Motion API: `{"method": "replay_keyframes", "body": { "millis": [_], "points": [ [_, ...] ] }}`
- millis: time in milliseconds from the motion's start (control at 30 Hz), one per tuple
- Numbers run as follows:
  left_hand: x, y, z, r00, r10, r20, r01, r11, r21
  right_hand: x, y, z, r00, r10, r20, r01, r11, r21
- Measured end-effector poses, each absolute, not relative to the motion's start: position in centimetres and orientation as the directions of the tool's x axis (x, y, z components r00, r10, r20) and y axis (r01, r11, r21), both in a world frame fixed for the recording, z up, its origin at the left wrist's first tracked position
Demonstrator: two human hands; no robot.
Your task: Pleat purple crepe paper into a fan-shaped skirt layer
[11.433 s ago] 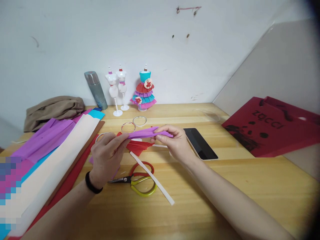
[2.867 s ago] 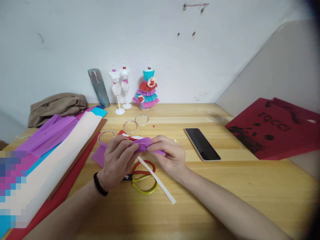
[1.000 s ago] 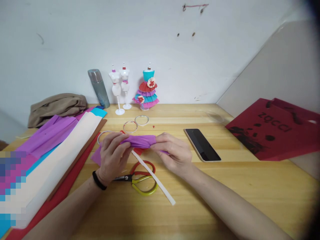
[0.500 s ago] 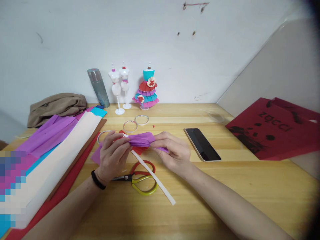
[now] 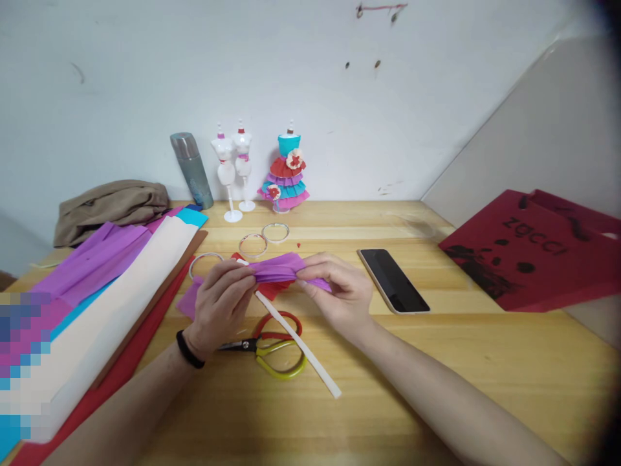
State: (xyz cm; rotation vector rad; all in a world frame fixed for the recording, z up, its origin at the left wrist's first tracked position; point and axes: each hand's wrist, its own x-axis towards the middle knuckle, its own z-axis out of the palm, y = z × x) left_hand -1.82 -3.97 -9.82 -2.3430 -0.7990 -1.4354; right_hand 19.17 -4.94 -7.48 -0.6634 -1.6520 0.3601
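A folded strip of purple crepe paper (image 5: 276, 268) is stretched between my two hands above the table. Its left end is pinched by my left hand (image 5: 220, 298), which wears a black wristband (image 5: 189, 349). The fingers and thumb of my right hand (image 5: 339, 294) grip the other end, where a short tail sticks out. Red paper (image 5: 272, 289) shows partly behind the strip. Below the hands lie scissors (image 5: 279, 346) with one red and one yellow handle loop, and a narrow white strip (image 5: 305, 353) crosses them.
Coloured paper sheets (image 5: 121, 298) and a brown cloth (image 5: 114, 207) lie at left. Behind stand a flask (image 5: 191, 171), two white mannequins (image 5: 226, 171) and a dressed mannequin (image 5: 286, 171). Metal rings (image 5: 275, 233) lie mid-table. To the right are a phone (image 5: 392, 280) and a red bag (image 5: 528, 252).
My right hand has shifted slightly to the right, and more of the purple paper shows between the hands. My left hand has stayed nearly in place.
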Motion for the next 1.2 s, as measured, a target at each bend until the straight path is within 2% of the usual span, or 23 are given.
{"method": "replay_keyframes", "body": {
  "millis": [367,667,1200],
  "points": [
    [-1.6,-4.4,-9.0,0.344,0.294,0.892,0.571,-0.819,0.050,19.0,-4.8,-7.5,-0.008,0.681,0.733,0.126,0.727,-0.675],
    [-1.7,-4.3,-9.5,0.379,0.331,0.864,0.601,-0.798,0.042,18.8,-5.0,-7.8,-0.096,0.640,0.763,0.150,0.767,-0.624],
    [-1.7,-4.0,-10.0,0.338,0.394,0.855,0.570,-0.808,0.147,18.6,-5.1,-7.9,-0.102,0.674,0.732,0.137,0.738,-0.660]
  ]
}}
